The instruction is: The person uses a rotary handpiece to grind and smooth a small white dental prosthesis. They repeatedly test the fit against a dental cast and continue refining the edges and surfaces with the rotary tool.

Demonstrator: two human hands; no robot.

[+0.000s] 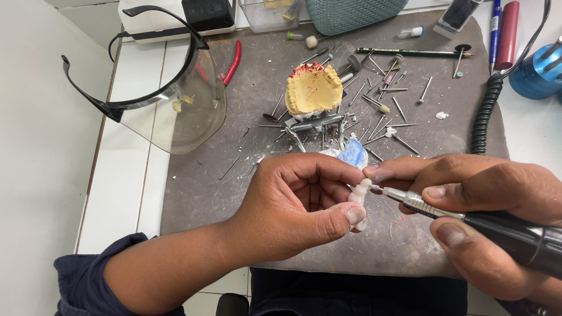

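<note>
My left hand (295, 205) pinches a small white dental bridge (358, 198) between thumb and fingers, low in the middle of the view. My right hand (486, 205) grips a dark rotary handpiece (462, 219) with a silver nose; its bur tip touches the bridge. Behind the hands a yellow plaster jaw model (313, 89) with red marks on its teeth sits in a metal articulator (319, 126) on a grey mat (216, 193).
Several loose burs and metal points (386, 111) lie scattered on the mat. A clear face shield (170, 99) lies at the left, with red pliers (233, 61) beside it. A coiled black cable (485, 114), a blue cylinder (535, 73) and pens stand at the right.
</note>
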